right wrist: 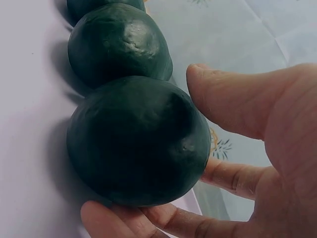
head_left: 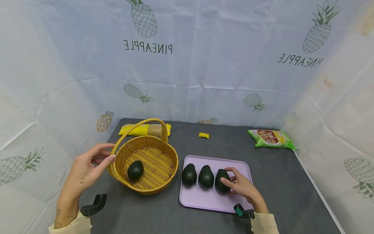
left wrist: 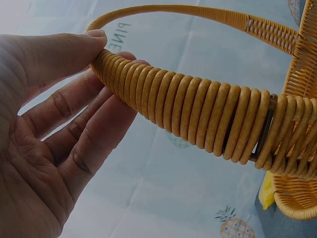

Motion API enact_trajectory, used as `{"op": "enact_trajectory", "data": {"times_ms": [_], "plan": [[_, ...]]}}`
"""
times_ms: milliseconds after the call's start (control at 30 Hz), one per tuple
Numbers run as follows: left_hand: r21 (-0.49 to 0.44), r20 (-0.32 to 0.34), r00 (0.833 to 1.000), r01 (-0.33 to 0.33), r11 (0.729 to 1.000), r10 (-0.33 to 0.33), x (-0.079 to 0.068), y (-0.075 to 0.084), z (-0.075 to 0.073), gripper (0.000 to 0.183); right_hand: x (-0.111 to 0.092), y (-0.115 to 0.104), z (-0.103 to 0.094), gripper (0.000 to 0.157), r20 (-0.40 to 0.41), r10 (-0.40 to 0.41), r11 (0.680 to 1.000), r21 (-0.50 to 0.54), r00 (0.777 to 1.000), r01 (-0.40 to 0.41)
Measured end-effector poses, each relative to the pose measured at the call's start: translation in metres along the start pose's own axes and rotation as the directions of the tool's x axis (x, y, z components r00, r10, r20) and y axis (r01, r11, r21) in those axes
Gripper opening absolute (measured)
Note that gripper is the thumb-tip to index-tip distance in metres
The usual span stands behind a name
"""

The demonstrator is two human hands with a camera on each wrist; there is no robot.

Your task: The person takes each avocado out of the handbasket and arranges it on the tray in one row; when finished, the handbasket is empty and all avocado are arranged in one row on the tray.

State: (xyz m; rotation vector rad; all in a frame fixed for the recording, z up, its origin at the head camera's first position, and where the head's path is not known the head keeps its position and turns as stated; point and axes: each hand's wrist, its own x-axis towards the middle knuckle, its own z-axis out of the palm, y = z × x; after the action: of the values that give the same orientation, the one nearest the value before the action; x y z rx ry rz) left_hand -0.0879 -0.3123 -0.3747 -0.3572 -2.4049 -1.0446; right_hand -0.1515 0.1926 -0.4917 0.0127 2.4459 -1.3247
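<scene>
- Tabletop [head_left: 277, 182]: dark grey felt-like surface, which we see enclosed by white sheets printed with pineapples.
- Round yellow woven wicker basket with an arched handle [head_left: 159, 152] stands at the left of the table. One dark green avocado [head_left: 135, 170] lies inside it, toward the near-left wall.
- Pale lilac rectangular plastic tray [head_left: 204, 203] lies just right of the basket. We count three dark green avocados in a row on it: left one [head_left: 189, 174], middle one [head_left: 206, 176], right one [head_left: 221, 179].
- Left hand [head_left: 86, 169]: at the basket's left rim. The wrist view shows us the thumb on top of the wrapped rim [left wrist: 198, 119] and the fingers [left wrist: 79, 134] extended under it, touching it; a light pinch, hand mostly open.
- Right hand [head_left: 242, 187]: on the tray, curled around the right avocado. In the wrist view we see the fingers [right wrist: 163, 220] below the fruit and the thumb close beside it; the avocado rests on the tray.
- Green snack bag [head_left: 270, 138] lies at the far right edge.
- Yellow flat packet [head_left: 144, 129] lies behind the basket.
- Small yellow wrapped sweet [head_left: 204, 135] lies at the far centre.
</scene>
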Motion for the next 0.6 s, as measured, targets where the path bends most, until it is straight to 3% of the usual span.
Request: {"op": "enact_trajectory", "data": {"times_ms": [600], "plan": [[-0.002,0.006,1.0,-0.01,1.0,0.01,-0.0009,-0.0027,-0.0006,0.039,-0.0002,0.0007,0.0058,0.063,0.023,0.002,0.999,0.05,1.0,-0.004]]}}
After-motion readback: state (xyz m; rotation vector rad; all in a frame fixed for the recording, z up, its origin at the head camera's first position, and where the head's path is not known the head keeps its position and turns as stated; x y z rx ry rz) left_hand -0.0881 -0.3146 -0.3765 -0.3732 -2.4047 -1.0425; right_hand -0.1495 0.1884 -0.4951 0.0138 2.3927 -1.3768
